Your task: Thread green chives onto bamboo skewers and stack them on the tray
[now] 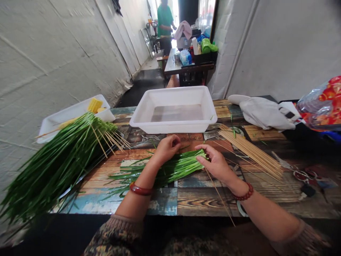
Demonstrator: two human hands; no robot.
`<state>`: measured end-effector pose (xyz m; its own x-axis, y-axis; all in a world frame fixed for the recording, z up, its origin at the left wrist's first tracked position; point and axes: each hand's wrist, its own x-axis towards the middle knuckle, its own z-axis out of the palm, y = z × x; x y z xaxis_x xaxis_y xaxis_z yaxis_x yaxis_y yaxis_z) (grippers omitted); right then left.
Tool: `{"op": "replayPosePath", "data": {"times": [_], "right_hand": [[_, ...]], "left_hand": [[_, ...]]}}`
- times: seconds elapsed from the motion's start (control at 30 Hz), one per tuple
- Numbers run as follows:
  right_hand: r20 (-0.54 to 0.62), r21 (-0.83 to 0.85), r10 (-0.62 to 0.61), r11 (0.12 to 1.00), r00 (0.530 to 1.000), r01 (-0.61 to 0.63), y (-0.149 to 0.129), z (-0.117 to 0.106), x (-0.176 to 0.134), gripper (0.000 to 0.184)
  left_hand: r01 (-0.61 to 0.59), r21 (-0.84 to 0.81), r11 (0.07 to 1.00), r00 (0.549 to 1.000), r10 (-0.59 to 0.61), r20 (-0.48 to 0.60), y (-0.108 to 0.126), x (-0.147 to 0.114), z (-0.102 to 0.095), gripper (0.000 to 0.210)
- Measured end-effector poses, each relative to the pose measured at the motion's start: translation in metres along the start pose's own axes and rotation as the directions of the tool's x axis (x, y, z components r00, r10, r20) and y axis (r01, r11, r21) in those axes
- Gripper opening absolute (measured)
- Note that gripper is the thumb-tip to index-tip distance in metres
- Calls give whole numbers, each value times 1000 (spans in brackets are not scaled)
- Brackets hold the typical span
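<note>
A loose bunch of garlic chives (183, 167) lies across the table in front of me, its pale cut ends to the right. My right hand (214, 163) curves round those ends, thumb and forefinger against them. Over the far side of the bunch is my left hand (167, 149), its fingers curled into a pinch; what is in them, if anything, is too small to tell. A thin wooden skewer (220, 195) slants from beneath my right hand past the table's front edge. To the right lies a pile of bamboo skewers (252, 153).
A big heap of skewered chives (61, 160) rests on a tray at left. Behind it, a white tub (46, 122) holds yellow pieces. A white plastic bin (173, 128) stands at the back. A white cap (262, 112), keys (307, 190) and scissors (282, 161) lie right. A person (164, 21) stands far off.
</note>
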<state>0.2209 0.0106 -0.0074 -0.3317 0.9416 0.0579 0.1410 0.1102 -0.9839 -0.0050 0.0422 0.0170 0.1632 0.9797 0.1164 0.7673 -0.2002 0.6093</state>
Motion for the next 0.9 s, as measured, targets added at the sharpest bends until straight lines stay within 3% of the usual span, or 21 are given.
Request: {"op": "replayPosePath", "data": {"times": [0.17,0.27,0.37,0.43,0.5,0.57,0.77,0.9], "right_hand": [[0,-16,8,1000,1000,-8,1,0,1,31],[1,0,16,1000,1000,-16,2,0,2,32],[-4,6,14,1000,1000,-14,1,0,2,32],[-6,10,16,1000,1000,-16,0,1,2,33],[-10,8,19,1000,1000,-19,-2,1,2,34],[-21,-7,9,1000,1000,-9,-4,1,2,33],[-30,-31,-2,1000,1000,1,-4,0,2,31],[-34,-27,-9,1000,999,8,-4,0,3,29]], "left_hand": [[-58,163,985,989,34,145,0,2,4,5],[-87,177,980,986,59,155,1,4,6,9],[-52,10,999,995,51,86,3,5,5,11],[6,-234,972,998,7,55,9,4,4,6],[77,-492,867,996,-44,78,17,1,3,4],[142,-647,749,989,-82,122,26,-2,3,12],[206,-752,626,979,-136,154,40,-7,9,19],[181,-758,626,983,-143,117,39,-9,14,14]]}}
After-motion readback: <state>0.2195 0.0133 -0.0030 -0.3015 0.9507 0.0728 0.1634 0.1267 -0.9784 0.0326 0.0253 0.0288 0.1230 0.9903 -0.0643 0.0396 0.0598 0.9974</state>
